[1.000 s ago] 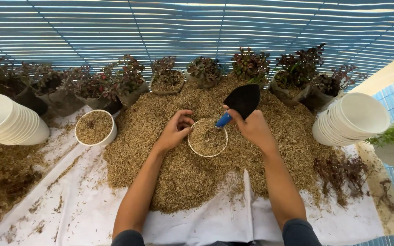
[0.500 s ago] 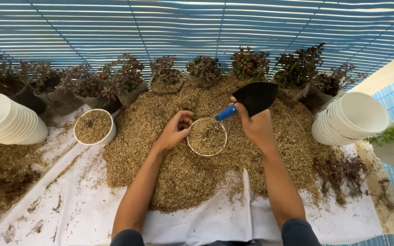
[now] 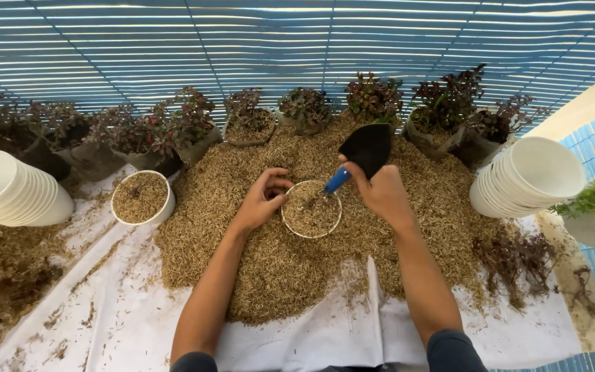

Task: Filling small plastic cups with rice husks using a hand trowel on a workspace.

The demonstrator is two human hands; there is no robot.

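Since half a second ago the right hand (image 3: 380, 196), clamped on the blue-handled black trowel (image 3: 365, 148), has dropped it nearer the husk-filled white pot (image 3: 311, 209) mid-heap on the white sheet (image 3: 139, 324), left hand (image 3: 262, 200) fingers curled at its rim, filling apparently near done.

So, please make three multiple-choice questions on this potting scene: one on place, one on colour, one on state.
1. Where does the filled white pot stand?
A. left of the husk pile
B. on the right stack
C. behind the plants

2. What colour is the trowel handle?
A. red
B. blue
C. green

3. How is the pot under the hands?
A. empty
B. overturned
C. filled with husk

Answers:
1 A, it sits on the white sheet beside the pile.
2 B, blue shows above the right hand.
3 C, husk reaches its rim; the left hand touches the edge.
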